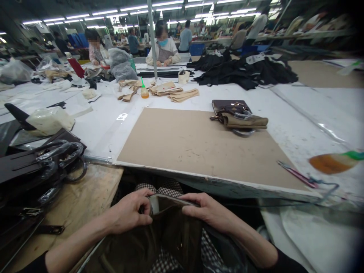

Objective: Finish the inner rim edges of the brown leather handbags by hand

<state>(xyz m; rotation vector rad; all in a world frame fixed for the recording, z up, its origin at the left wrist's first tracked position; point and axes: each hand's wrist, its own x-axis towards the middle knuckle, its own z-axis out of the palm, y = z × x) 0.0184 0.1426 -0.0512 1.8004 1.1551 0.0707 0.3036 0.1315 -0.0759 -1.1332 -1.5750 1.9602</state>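
Observation:
A dark olive-brown fabric bag piece (176,231) lies over my lap, below the table's front edge, its upper rim spread between my hands. My left hand (129,212) pinches the rim on the left, beside a pale whitish patch. On the right, my right hand (206,210) grips the same rim between thumb and fingers. Part of the piece runs out of view at the bottom. Checkered cloth (167,259) shows beneath it.
Dark bags with plastic-wrapped handles (34,167) are heaped at left. A brown board (182,140) on the white table holds a folded brown bag (241,117) and pink-handled tool (298,175). An orange bottle (330,163) lies at right. Two people work across the table.

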